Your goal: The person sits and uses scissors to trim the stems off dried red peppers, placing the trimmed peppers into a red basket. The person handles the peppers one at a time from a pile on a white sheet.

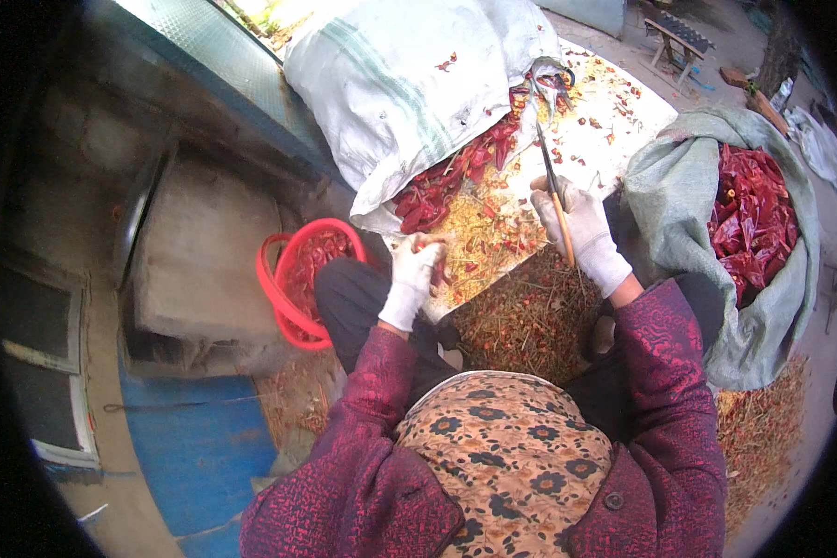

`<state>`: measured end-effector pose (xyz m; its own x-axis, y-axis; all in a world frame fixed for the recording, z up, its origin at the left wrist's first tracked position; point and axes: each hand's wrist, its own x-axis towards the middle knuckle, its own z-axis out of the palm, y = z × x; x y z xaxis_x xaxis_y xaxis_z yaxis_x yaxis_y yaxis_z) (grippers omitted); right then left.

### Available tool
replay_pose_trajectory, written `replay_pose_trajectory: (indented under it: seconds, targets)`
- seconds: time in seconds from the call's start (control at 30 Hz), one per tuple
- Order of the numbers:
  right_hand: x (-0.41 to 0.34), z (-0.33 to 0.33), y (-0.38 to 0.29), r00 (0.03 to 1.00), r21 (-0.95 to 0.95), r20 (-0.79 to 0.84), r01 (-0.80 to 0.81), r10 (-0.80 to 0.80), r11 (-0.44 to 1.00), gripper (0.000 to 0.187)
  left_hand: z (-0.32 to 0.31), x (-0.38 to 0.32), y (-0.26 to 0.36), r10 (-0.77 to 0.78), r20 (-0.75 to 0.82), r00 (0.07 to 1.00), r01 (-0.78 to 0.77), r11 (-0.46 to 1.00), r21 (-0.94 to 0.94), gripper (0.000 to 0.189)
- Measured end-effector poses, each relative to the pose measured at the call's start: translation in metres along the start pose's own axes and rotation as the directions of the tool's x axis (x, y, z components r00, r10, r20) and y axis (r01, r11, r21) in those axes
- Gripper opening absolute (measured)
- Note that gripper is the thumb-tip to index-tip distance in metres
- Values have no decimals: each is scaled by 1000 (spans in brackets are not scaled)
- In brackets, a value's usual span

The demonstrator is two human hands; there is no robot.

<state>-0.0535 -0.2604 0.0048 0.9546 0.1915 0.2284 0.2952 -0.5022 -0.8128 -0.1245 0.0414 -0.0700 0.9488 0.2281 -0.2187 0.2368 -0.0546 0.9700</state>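
My left hand (414, 268), in a white glove, is closed around some dried red chili peppers (439, 272); the fingers hide most of them. In my gloved right hand (580, 222) is a thin tool (548, 162) with a dark shaft and a wooden handle, its far end towards the sack. Both hands are at the near edge of a white board (645, 104) strewn with yellow seeds and chili bits. Dried red chilies (453, 178) spill onto it from the mouth of a big white woven sack (404, 91).
By my left knee stands a red plastic basket (328, 227) with chilies inside. To the right, an open greenish woven sack (676, 181) holds red chili pods (753, 216). Stems and scraps (530, 314) cover the ground between my legs. A small stool (678, 42) stands farther back.
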Motion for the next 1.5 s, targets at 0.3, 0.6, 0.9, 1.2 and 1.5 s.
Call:
replay_pose_trajectory:
  seconds: [0.3, 0.6, 0.9, 1.2, 1.5]
  targets:
    - [4, -6, -4, 981, 115, 72, -188, 180, 975, 36, -39, 80, -28, 196, -172, 965, -31, 741, 671, 51]
    - [6, 6, 10, 1000, -106, 18, 13, -11, 994, 39, -18, 80, 6, 293, -86, 952, -37, 389, 921, 23]
    - [-2, 21, 14, 986, -346, 138, 141, -98, 928, 26, -1, 72, 47, 395, -366, 843, -343, 918, 200, 28]
    - [-14, 23, 1, 972, -496, 139, 236, -192, 836, 22, 38, 28, 62, -88, 230, 969, 227, 683, -694, 12]
    - [-18, 22, 0, 971, -430, 69, 236, -228, 871, 18, 61, 27, 47, -76, 278, 958, 209, 846, -490, 19]
